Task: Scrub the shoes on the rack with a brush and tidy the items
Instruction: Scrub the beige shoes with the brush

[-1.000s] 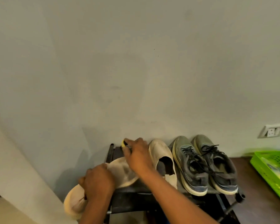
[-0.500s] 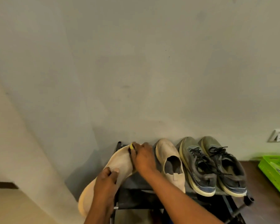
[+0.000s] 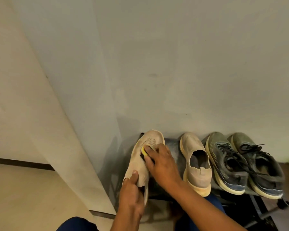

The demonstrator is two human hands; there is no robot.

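Two bare arms reach forward from the bottom of the view toward the shoe rack (image 3: 172,147). The left arm comes straight up the middle. The right arm comes in slanting from the lower right and crosses in front of the rack.

The left hand (image 3: 132,194) is at the near end of the rack, on its left side. Its thumb and fingers are curled around the heel end of a tan knit shoe (image 3: 140,162) and hold it up, with the toe pointing away toward the wall (image 3: 173,64).

The right hand (image 3: 160,162) is a little farther in, on top of that same shoe. Its fingers are curled around a yellow and black brush (image 3: 143,153) and press it on the shoe's top, near the toe. Most of the brush is hidden under the fingers.

The rack is dark and stands against the plain pale wall. On its top, just right of the held shoe, sits the other tan shoe (image 3: 196,162), flat, toe to the wall. Right of that sit two gray lace-up sneakers (image 3: 240,162), side by side and touching. A brown floor shows at the rack's right end, with a blurry bit of green at the picture's edge. Left of the rack a cream wall corner (image 3: 32,114) sticks out.
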